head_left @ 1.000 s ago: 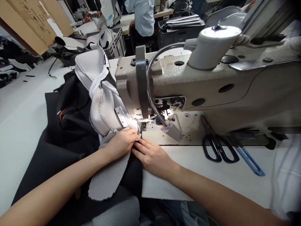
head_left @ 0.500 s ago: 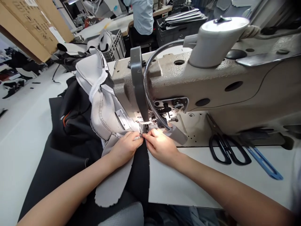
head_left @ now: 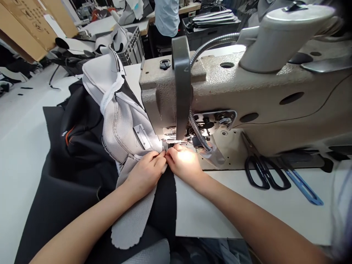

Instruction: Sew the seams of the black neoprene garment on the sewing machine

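Both hands meet at the fabric edge just in front of the needle area of a sewing machine [head_left: 220,88]. The fingers of my left hand [head_left: 145,170] are pinched on the grey fabric [head_left: 132,223], which lies over black fabric [head_left: 68,183]. My right hand [head_left: 184,163] has its fingertips pressed together at the same edge, lit by the machine's lamp; the material between them is mostly hidden. A light grey sewn piece [head_left: 123,128] with a white strip stands bunched left of the machine head.
Black-handled scissors [head_left: 265,170] and a blue tool [head_left: 304,185] lie on the right of the white table [head_left: 209,216]. Behind are a grey crate [head_left: 132,47], a cardboard box [head_left: 35,29] and a person in a light blue top [head_left: 167,16].
The view has shifted, so the machine head appears farther right and larger. My right hand has drawn closer to my left, its fingers more curled. The fabric has hardly changed.
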Demonstrator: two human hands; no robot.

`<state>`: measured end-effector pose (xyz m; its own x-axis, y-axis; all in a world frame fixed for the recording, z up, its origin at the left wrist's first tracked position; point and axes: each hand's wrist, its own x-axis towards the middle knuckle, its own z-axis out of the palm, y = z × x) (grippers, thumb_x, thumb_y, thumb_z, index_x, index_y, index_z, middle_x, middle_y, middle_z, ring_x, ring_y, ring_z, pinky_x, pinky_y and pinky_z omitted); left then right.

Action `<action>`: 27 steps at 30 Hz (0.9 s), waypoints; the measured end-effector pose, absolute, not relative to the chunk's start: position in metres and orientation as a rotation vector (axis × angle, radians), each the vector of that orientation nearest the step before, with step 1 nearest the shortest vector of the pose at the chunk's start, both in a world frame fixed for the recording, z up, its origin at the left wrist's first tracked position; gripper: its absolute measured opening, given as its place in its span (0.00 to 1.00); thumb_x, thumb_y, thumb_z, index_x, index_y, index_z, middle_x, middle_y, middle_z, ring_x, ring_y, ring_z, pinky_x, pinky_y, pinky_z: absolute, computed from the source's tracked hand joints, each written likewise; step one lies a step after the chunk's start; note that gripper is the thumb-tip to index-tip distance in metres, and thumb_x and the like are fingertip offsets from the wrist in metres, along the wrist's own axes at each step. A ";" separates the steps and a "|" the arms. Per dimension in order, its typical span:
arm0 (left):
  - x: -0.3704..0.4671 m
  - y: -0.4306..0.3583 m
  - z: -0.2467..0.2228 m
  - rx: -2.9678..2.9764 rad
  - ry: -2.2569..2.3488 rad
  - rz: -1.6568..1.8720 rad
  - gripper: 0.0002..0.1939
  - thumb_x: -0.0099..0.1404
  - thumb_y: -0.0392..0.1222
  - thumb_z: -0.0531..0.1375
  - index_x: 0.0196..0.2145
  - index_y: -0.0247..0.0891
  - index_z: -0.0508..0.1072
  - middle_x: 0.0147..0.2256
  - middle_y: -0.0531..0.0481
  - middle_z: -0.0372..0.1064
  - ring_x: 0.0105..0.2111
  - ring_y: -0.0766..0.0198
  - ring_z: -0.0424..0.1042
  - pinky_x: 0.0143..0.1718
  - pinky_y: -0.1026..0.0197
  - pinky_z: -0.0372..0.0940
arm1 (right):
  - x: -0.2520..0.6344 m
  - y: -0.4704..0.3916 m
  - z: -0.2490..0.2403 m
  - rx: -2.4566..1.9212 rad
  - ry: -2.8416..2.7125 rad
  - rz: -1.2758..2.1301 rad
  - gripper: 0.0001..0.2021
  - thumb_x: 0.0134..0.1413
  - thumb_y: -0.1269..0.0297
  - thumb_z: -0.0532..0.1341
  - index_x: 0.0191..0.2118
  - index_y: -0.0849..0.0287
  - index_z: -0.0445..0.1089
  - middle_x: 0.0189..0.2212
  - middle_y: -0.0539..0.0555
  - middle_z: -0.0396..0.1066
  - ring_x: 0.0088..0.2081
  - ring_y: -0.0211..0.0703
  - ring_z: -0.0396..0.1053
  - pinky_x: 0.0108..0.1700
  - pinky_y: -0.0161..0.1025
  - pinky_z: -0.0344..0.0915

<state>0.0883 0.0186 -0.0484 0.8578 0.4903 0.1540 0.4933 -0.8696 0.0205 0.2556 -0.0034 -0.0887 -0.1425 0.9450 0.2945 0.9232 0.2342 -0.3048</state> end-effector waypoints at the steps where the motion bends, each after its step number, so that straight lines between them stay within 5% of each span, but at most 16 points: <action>1: 0.087 0.018 -0.048 -3.006 -0.818 -0.210 0.19 0.62 0.27 0.49 0.50 0.29 0.66 0.47 0.38 0.68 0.48 0.54 0.65 0.50 0.50 0.68 | 0.255 -0.004 -0.087 -1.734 -2.095 0.074 0.11 0.61 0.64 0.53 0.32 0.61 0.69 0.29 0.57 0.68 0.31 0.44 0.65 0.36 0.38 0.60; 8: 0.085 0.022 -0.045 -3.019 -0.707 -0.011 0.20 0.61 0.24 0.48 0.49 0.28 0.68 0.50 0.40 0.68 0.51 0.56 0.65 0.56 0.55 0.62 | 0.252 -0.006 -0.086 -1.770 -2.040 0.076 0.11 0.61 0.62 0.53 0.30 0.59 0.69 0.28 0.54 0.68 0.31 0.43 0.66 0.36 0.37 0.60; 13: 0.085 0.022 -0.046 -3.037 -0.780 -0.025 0.21 0.63 0.24 0.45 0.49 0.29 0.69 0.54 0.38 0.65 0.53 0.57 0.65 0.55 0.54 0.63 | 0.272 -0.029 -0.082 -1.518 -2.044 0.250 0.09 0.58 0.70 0.55 0.41 0.58 0.71 0.37 0.54 0.70 0.39 0.41 0.67 0.42 0.37 0.63; 20: 0.085 0.020 -0.043 -3.038 -0.791 -0.015 0.20 0.62 0.24 0.46 0.48 0.28 0.69 0.55 0.35 0.63 0.55 0.54 0.64 0.54 0.52 0.63 | 0.289 -0.087 -0.055 -1.164 -2.534 0.562 0.24 0.50 0.57 0.64 0.54 0.52 0.65 0.61 0.59 0.55 0.63 0.56 0.49 0.62 0.60 0.46; 23: 0.086 0.020 -0.044 -3.022 -0.789 0.002 0.20 0.62 0.24 0.47 0.48 0.27 0.69 0.56 0.34 0.63 0.55 0.54 0.64 0.55 0.52 0.63 | 0.275 -0.090 -0.064 -1.042 -2.558 0.385 0.22 0.53 0.56 0.62 0.53 0.57 0.66 0.55 0.60 0.64 0.60 0.52 0.56 0.61 0.54 0.53; 27: 0.089 0.021 -0.044 -2.997 -0.765 -0.025 0.19 0.61 0.22 0.48 0.46 0.25 0.70 0.54 0.33 0.65 0.54 0.53 0.65 0.57 0.54 0.61 | 0.258 -0.079 -0.080 -0.920 -2.451 -0.107 0.11 0.59 0.73 0.55 0.46 0.66 0.70 0.45 0.60 0.72 0.50 0.48 0.68 0.52 0.46 0.66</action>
<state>0.0890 0.0211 -0.0444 0.8775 0.4788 0.0277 0.4796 -0.8765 -0.0423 0.2575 -0.0791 -0.0800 -0.6365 0.5931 0.4929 0.6339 0.7664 -0.1036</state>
